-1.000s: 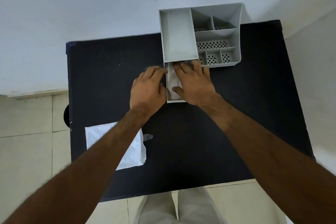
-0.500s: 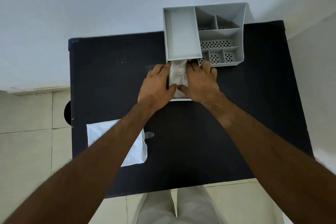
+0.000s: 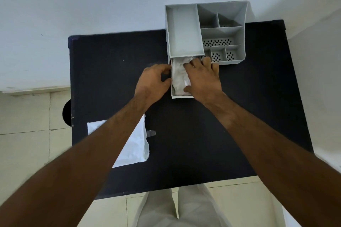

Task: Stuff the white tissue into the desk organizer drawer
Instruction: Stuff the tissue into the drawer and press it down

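Observation:
A grey desk organizer (image 3: 186, 29) stands at the far edge of the black table, its drawer (image 3: 181, 96) pulled out toward me. The white tissue (image 3: 179, 76) lies crumpled inside the drawer. My right hand (image 3: 202, 79) lies flat over the drawer's right part, its fingers pressing on the tissue near the organizer's front. My left hand (image 3: 153, 83) is beside the drawer's left wall, fingers curled and touching that wall.
A white plastic packet (image 3: 136, 149) lies on the black table (image 3: 239, 116) near left, partly under my left forearm. The organizer's small perforated compartments (image 3: 221, 55) sit to the right of the drawer. A white wall is behind the table, tiled floor around it.
My left hand has come off the tissue and moved left to the drawer's outer wall. My right hand has shifted over the drawer and presses the tissue deeper.

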